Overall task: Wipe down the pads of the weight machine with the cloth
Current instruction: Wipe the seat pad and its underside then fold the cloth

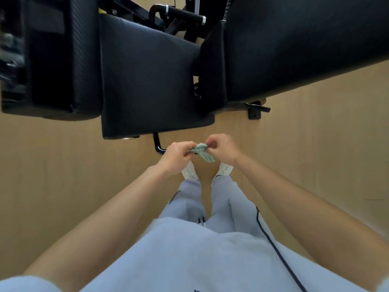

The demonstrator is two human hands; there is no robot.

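Observation:
A small green-and-white patterned cloth (203, 153) is bunched between both hands in front of my body. My left hand (177, 155) pinches its left end, and my right hand (224, 149) pinches its upper right part; a corner hangs down between them. Just beyond the hands is the black seat pad (149, 76) of the weight machine. A second black pad (61, 55) stands to its left, and a long black pad (294, 45) runs up to the right. The cloth touches none of the pads.
The black machine frame with a handle bar (181, 14) lies behind the seat pad. A black floor foot (255, 111) and a bent black tube (157, 144) sit under the pads. My legs and white shoes (189, 172) stand on the tan floor.

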